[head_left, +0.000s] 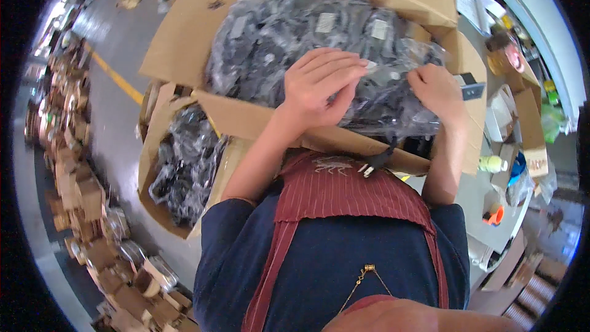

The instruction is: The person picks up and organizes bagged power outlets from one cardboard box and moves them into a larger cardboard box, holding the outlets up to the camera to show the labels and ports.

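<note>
A large cardboard box (pixel 239 117) stands open in front of me, filled with dark items in clear plastic bags (pixel 270 43). My left hand (pixel 322 89) is over the middle of the bags, its fingers stretched out side by side and the thumb apart below. On the right side, my right hand (pixel 436 92) is closed with curled fingers on a clear plastic bag (pixel 393 95); its contents are hard to make out. A black plug with metal prongs (pixel 369 169) hangs on a cord over the box's near edge. Just right of my right hand is a dark flat-faced object (pixel 472 89).
To the left, a smaller cardboard box (pixel 147 172) holds more bagged dark items. At the right, a grey table (pixel 473 203) carries a small bottle (pixel 493 164) and an orange ring-shaped thing (pixel 493 214). Many cartons (pixel 86 190) line the far left, beyond a yellow floor line (pixel 114 74).
</note>
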A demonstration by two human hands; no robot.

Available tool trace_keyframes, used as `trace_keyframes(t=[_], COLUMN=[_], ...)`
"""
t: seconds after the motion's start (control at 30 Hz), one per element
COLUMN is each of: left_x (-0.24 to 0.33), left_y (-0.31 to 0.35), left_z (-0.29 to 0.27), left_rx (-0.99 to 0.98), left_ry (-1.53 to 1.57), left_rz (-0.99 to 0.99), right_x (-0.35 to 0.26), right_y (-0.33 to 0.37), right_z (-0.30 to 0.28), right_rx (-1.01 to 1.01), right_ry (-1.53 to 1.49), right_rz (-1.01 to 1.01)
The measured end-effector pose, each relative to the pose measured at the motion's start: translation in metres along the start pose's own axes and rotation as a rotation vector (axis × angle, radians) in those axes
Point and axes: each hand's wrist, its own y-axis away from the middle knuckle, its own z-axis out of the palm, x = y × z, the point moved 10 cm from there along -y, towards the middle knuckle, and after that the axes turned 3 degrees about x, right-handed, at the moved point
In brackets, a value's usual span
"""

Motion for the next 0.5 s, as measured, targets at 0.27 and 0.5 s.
trace_keyframes(t=[0.27, 0.5], left_x=[-0.024, -0.060], left_y=[0.091, 0.200], left_z=[-0.064, -0.158], left_rx=[0.048, 0.208], left_ry=[0.031, 0.009], left_rz=[-0.381, -0.999], right_x=[0.005, 0.024], right_y=[-0.003, -0.007], right_z=[0.006, 0.016], right_rx=[-0.009, -0.076], right_ry=[-0.026, -0.173], right_rz=[0.015, 0.097])
